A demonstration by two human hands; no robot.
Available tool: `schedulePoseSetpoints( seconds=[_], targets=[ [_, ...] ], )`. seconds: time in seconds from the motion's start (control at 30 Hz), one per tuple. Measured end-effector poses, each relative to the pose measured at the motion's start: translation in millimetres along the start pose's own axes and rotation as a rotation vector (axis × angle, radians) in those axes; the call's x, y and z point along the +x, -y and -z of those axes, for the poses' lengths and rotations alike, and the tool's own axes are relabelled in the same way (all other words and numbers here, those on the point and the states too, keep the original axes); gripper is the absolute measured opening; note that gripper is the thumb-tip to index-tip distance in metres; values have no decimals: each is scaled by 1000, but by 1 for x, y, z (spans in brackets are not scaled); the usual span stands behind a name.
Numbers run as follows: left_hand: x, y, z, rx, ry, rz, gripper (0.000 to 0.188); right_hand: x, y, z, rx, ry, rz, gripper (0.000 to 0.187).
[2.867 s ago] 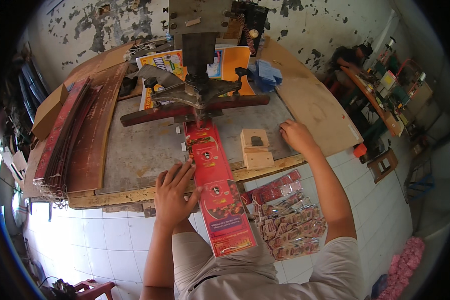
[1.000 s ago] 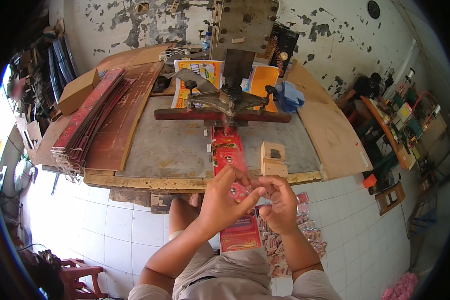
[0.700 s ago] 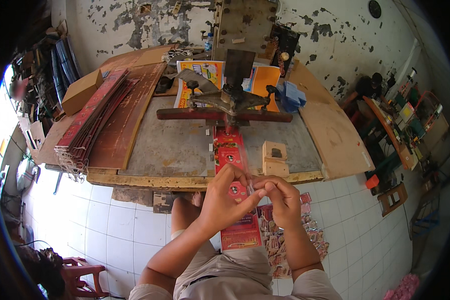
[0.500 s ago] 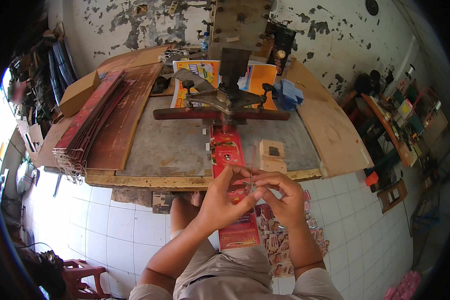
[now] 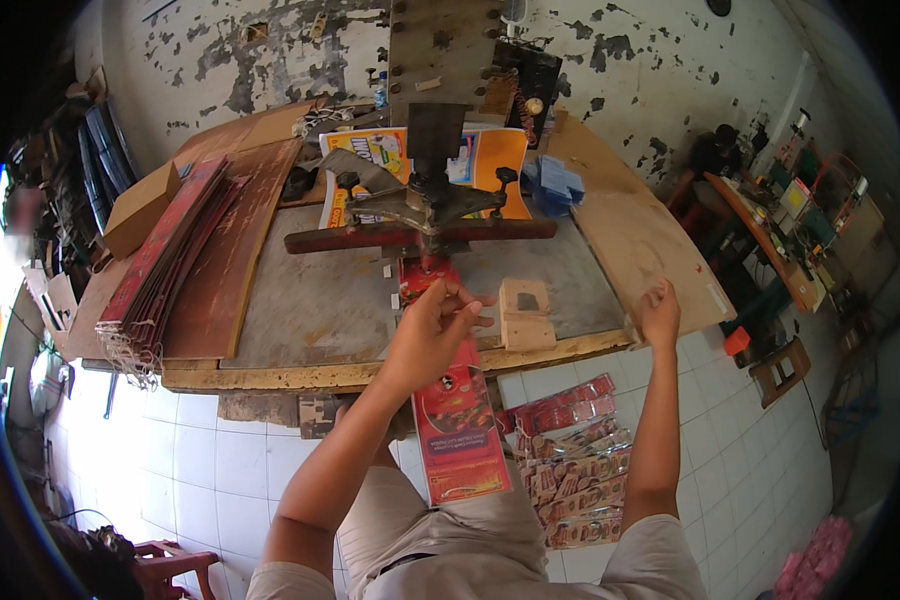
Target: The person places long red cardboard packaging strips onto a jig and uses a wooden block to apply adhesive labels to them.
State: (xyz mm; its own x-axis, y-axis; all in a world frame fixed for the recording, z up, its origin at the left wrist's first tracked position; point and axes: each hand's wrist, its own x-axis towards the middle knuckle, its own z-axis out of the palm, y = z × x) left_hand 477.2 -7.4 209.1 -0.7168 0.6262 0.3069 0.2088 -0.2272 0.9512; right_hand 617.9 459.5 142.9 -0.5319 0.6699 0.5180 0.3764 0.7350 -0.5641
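- Fingers of our left hand (image 5: 415, 345) bend toward the thumb, held over the red printed strip (image 5: 462, 435) and hiding part of its upper stretch; we cannot tell whether they pinch anything.
- Below these fingers, the strip runs past the front edge of the table (image 5: 270, 376) to our lap, its far end under the metal press (image 5: 420, 212).
- Just right of the left fingertips, we see a pale wooden block (image 5: 526, 335) with a dark patch on top.
- Farther right, well apart from the strip, our right hand (image 5: 660, 318) hangs near the front edge of a tan board (image 5: 650, 240), fingers curled; we cannot tell whether they grip anything.
- Among containers, we see a cardboard box (image 5: 142, 210) at the left, beside a stack of dark red pieces (image 5: 165, 255); its contents are hidden from us.
- Our strip looks long, flat and glossy, with food pictures, a purple panel and yellowish lettering toward its near end.
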Motion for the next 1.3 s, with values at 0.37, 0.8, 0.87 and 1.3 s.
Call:
schedulePoseSetpoints(
  seconds=[0.37, 0.8, 0.87, 1.3],
  targets=[
    [81, -16, -34, -267, 111, -142, 15, -48, 170, -41, 1469, 960, 14, 76],
    [97, 85, -16, 593, -229, -32, 36, -31, 138, -82, 704, 538, -76, 21],
    [96, 86, -18, 616, -211, 16, 48, -33, 129, -84, 686, 543, -59, 21],
    [59, 24, -15, 895, -33, 186, 75, -59, 150, -32, 409, 310, 237, 24]
  ],
)
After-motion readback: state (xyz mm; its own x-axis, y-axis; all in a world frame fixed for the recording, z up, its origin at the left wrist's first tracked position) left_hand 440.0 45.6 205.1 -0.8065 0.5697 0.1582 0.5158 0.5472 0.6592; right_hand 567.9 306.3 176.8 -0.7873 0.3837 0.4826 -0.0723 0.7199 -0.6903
